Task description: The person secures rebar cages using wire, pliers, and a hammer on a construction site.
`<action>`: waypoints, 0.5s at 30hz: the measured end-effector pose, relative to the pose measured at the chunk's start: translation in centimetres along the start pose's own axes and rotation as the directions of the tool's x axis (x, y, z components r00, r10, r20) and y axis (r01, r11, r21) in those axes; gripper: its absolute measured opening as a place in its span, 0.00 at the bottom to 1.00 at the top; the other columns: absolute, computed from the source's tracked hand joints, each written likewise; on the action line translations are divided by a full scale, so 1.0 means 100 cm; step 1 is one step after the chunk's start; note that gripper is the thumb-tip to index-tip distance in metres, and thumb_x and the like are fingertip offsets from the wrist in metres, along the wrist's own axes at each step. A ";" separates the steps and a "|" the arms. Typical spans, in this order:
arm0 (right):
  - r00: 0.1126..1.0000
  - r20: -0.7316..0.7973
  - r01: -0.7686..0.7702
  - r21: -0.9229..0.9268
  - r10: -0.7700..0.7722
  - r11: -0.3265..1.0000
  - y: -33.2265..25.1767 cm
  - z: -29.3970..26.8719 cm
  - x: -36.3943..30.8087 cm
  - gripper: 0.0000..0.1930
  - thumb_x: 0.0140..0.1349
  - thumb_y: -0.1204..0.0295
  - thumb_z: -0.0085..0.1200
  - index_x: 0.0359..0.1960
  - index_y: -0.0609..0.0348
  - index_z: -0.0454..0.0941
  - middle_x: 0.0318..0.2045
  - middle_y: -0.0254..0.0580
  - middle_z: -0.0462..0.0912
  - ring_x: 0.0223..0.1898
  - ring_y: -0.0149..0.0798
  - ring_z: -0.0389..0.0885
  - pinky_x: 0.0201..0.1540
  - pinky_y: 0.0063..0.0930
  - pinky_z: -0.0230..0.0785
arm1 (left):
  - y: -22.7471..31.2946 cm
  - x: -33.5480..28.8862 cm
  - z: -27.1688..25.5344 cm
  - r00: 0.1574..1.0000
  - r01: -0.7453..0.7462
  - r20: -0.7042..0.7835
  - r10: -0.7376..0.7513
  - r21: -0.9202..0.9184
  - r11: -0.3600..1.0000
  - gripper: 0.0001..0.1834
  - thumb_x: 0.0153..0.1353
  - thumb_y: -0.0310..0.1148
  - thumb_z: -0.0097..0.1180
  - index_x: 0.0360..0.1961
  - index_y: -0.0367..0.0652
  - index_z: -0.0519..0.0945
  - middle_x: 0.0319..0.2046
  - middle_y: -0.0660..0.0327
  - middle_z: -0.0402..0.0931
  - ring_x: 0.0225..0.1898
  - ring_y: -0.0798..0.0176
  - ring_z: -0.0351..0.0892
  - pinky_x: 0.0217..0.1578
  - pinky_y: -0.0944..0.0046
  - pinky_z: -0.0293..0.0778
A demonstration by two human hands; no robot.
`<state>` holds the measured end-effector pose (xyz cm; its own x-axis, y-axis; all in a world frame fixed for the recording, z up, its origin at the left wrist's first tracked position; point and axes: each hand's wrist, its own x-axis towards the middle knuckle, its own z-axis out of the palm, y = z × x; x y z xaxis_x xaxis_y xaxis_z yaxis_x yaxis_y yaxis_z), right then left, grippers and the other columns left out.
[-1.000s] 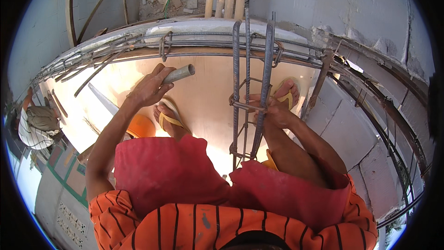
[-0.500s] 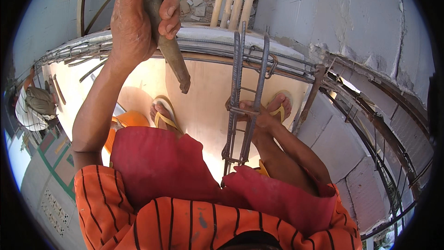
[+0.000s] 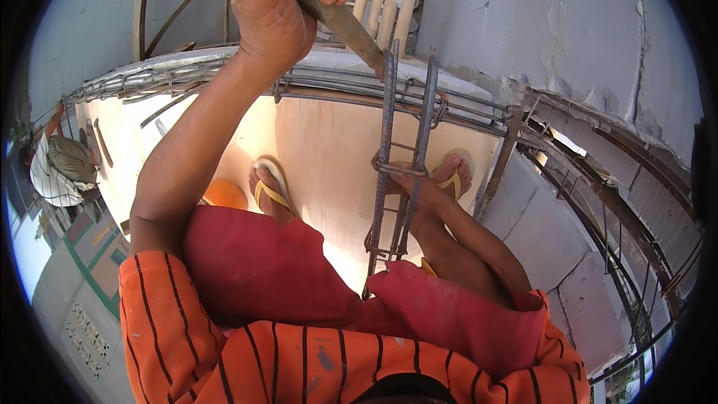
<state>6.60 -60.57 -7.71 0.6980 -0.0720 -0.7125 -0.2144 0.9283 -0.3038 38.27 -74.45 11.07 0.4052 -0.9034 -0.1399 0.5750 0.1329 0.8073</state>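
My left hand (image 3: pixel 280 11) is raised at the top of the view, its fingers wrapped round a thick grey-brown stick (image 3: pixel 340 26). The stick slants down to the right; its upper part runs out of view. Its lower tip overlaps the left bar of a narrow rebar cage (image 3: pixel 387 123); whether they touch I cannot tell. Ribbed steel bars joined by bent tie rings make up this cage, which stands between my knees. Low on the right, my right hand (image 3: pixel 419 185) is closed round the cage beside a tie ring (image 3: pixel 396 170), its fingers partly hidden by the bars.
I squat on a pale plywood sheet (image 3: pixel 321 135) in yellow-strapped sandals. Long rebars (image 3: pixel 321 78) run along its far edge. An orange rounded object (image 3: pixel 224 194) lies by my left foot. Grey block walls (image 3: pixel 493 22) rise around. Bamboo poles (image 3: pixel 393 0) lie beyond; another person (image 3: pixel 63 164) crouches far left.
My left hand has swung right and upward with the stick, bringing its tip from over the plywood to the rebar's upper end. My right hand keeps its grip; the cage tilts slightly.
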 end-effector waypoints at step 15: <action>0.999 0.035 0.031 -0.003 -0.030 1.000 0.003 0.000 0.006 0.17 0.64 0.60 0.57 0.46 0.62 0.77 0.35 0.40 0.83 0.36 0.33 0.82 0.41 0.29 0.77 | 0.013 -0.038 0.011 0.947 0.052 0.295 -0.130 0.257 0.965 0.20 0.68 0.48 0.45 0.37 0.40 0.73 0.32 0.60 0.70 0.40 0.59 0.68 0.53 0.53 0.60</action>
<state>6.98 -60.33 -8.24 0.7274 -0.0875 -0.6806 -0.1949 0.9247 -0.3272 36.68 -71.29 13.26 0.0991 -0.9928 -0.0678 0.3936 -0.0235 0.9190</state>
